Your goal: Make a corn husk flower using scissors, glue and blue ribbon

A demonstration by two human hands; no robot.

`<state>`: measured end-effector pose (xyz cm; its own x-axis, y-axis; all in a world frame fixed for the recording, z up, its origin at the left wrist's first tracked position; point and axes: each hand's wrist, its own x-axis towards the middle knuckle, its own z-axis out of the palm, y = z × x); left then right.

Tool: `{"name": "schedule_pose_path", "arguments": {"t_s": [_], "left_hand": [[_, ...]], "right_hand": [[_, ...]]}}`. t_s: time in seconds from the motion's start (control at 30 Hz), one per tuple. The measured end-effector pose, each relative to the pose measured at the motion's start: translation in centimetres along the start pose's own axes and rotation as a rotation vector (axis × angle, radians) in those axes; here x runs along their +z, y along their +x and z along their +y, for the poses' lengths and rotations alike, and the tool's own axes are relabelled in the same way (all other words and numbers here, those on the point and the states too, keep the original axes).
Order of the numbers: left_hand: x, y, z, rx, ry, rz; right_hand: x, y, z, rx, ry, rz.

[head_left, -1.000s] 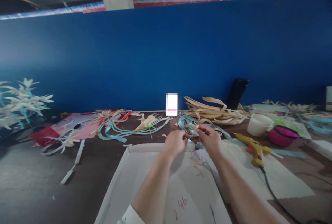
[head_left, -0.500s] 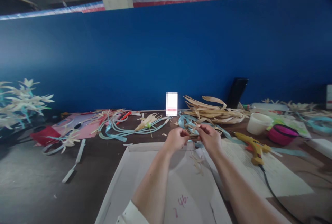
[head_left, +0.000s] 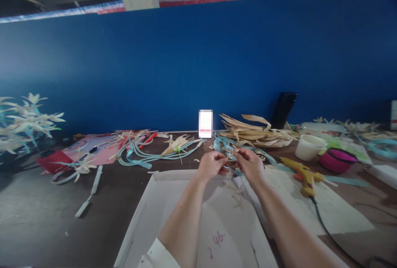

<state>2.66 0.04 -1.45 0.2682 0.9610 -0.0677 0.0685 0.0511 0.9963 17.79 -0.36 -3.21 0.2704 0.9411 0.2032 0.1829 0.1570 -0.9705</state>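
My left hand [head_left: 213, 166] and my right hand [head_left: 249, 166] meet over the far edge of a white box lid [head_left: 173, 206]. Both are closed in a pinch on a small strip of dried corn husk [head_left: 231, 161] between them; the fingers cover most of it. Just behind my hands lies a tangle of light blue ribbon [head_left: 220, 143]. A few thin husk scraps [head_left: 238, 195] lie on the lid below, near the handwritten marks. A pile of dried corn husks [head_left: 259, 133] rests beyond my right hand.
At right, a yellow glue gun [head_left: 305, 175] lies on a printed sheet [head_left: 331, 214], its cord trailing forward. Behind it stand a white cup [head_left: 310, 147] and a pink pouch [head_left: 337, 160]. Coiled blue tubing [head_left: 155, 158] and husk flowers [head_left: 34, 115] are at left.
My left hand's fingers have shifted slightly, with the lower fingers curling more beneath the piece. My right hand stays nearly in place, still pinching. Nothing else has visibly moved.
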Motion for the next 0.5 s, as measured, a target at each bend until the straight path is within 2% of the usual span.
{"name": "schedule_pose_path", "arguments": {"t_s": [0.33, 0.5], "left_hand": [[-0.13, 0.17, -0.33, 0.045, 0.164, -0.004], [-0.05, 0.23, -0.4, 0.076, 0.152, -0.024]], "right_hand": [[0.15, -0.3, -0.3, -0.009, 0.025, -0.002], [0.18, -0.41, -0.55, -0.008, -0.013, 0.018]]}}
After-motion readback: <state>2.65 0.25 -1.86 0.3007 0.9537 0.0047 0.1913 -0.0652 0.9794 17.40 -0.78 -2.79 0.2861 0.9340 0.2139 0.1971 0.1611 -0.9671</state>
